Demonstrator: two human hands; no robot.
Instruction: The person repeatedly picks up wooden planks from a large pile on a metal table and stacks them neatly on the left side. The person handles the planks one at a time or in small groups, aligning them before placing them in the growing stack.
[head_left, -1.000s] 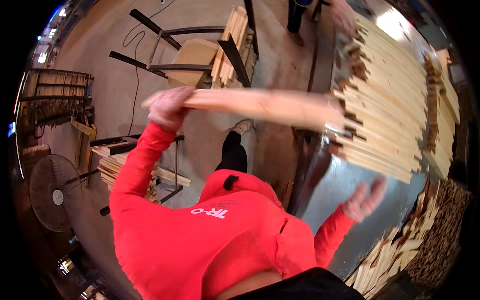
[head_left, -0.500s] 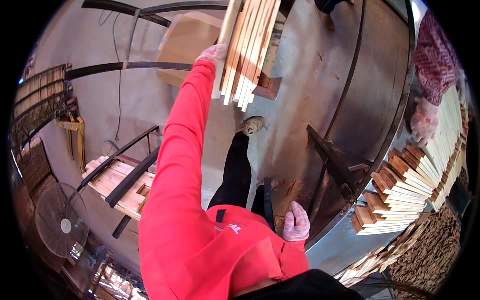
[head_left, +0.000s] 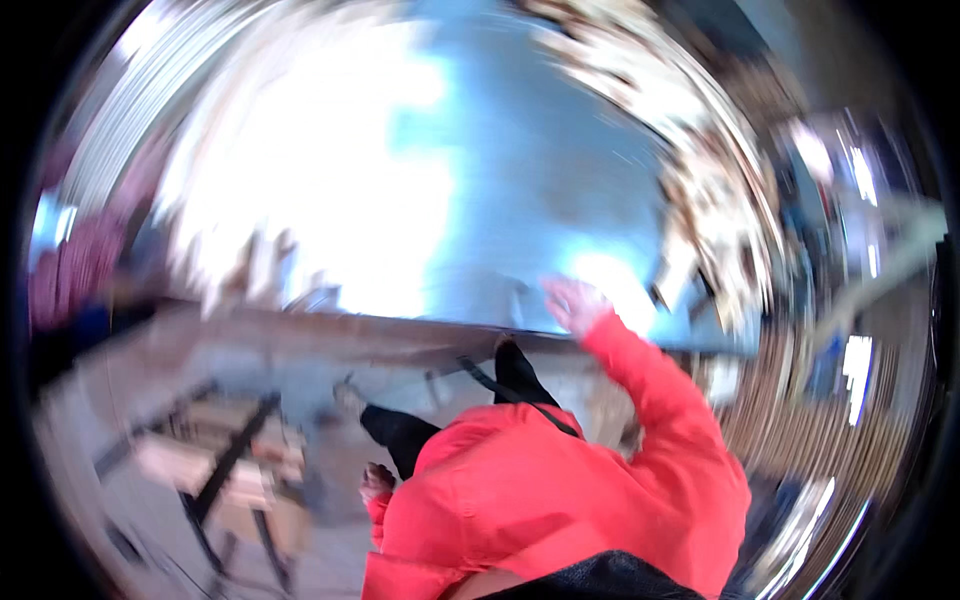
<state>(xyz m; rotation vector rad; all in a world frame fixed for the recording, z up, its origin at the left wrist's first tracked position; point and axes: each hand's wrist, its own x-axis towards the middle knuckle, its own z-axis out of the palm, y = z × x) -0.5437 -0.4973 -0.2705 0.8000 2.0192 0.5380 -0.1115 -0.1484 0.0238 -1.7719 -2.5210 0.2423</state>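
The view is heavily smeared by motion. My gloved right hand reaches over the near edge of a shiny metal table, its fingers blurred but seemingly stretched out, with nothing visible in them. Low beside my body on the left is my left hand; its fingers are too blurred to read, and no plank shows with it. Pale wood strips cover the table's left part, washed out by glare. More wood pieces lie along the table's right side, close to my right hand.
A dark metal stand with pale boards stands at the lower left. At the far left another person's patterned sleeve is blurred. Rows of stacked wood fill the right side.
My view has swung right, from the stacked planks to the metal table. My left hand has left the planks and dropped to my side; my right hand has come up over the table.
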